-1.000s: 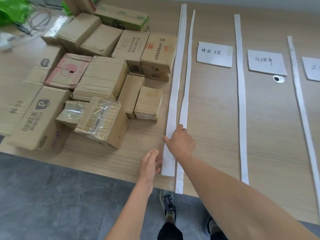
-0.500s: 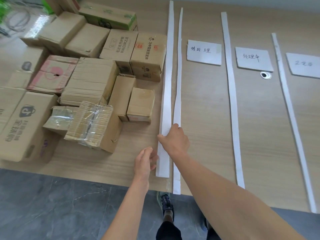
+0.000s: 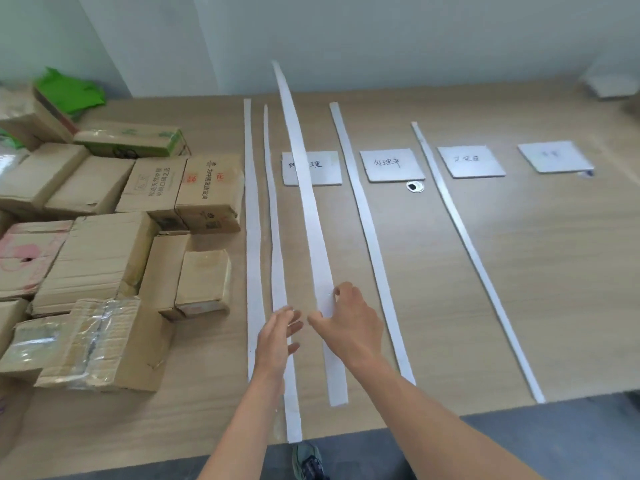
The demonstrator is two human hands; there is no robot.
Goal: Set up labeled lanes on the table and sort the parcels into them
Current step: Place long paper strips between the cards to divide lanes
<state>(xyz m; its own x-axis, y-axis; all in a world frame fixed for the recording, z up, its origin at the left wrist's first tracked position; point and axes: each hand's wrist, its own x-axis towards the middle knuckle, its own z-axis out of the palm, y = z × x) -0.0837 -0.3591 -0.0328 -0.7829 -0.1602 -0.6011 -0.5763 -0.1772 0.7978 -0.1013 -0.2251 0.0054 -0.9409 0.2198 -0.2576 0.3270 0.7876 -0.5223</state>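
Now aloft — white strip (image 3: 306,188), right hand (image 3: 348,329).

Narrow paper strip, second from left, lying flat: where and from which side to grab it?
Pinch the narrow strip at its near end, coming from the front edge of the table. Along its length it lies flat, with no lip to get under; that end reaches the edge, perhaps just past it, so a thumb can probably slip beneath. The left hand hovers close by.
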